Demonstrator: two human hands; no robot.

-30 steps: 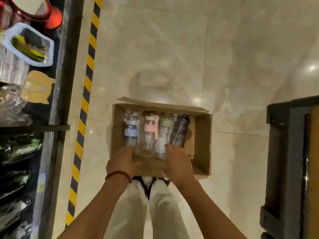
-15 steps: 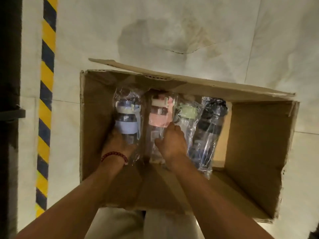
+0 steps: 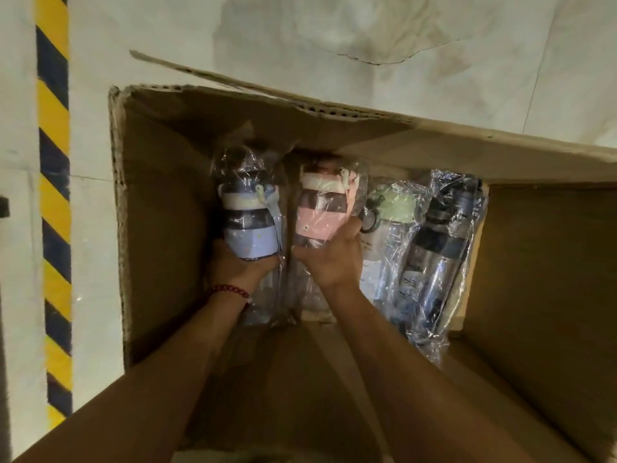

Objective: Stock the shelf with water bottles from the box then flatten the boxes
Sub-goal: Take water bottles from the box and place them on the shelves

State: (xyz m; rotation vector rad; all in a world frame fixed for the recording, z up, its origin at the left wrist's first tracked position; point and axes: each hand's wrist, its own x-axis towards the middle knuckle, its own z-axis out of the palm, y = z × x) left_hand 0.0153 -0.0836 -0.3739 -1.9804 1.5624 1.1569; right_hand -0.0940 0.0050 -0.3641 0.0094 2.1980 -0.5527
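Observation:
An open cardboard box (image 3: 160,208) stands on the floor with several plastic-wrapped water bottles inside. My left hand (image 3: 233,265) grips the blue bottle (image 3: 248,225) around its body. My right hand (image 3: 330,259) grips the pink bottle (image 3: 320,208) beside it. Both bottles are tilted with their caps toward the far wall of the box. To the right lie a green-capped clear bottle (image 3: 390,228) and a black bottle (image 3: 440,248) on the box bottom.
A yellow-and-black hazard stripe (image 3: 53,195) runs along the pale tiled floor left of the box. The box's far flap (image 3: 300,95) sticks outward over a cracked tile. The right part of the box holds no bottles.
The camera has come closer to the box. Both hands have closed round the blue and pink bottles and raised them off the box bottom, caps up.

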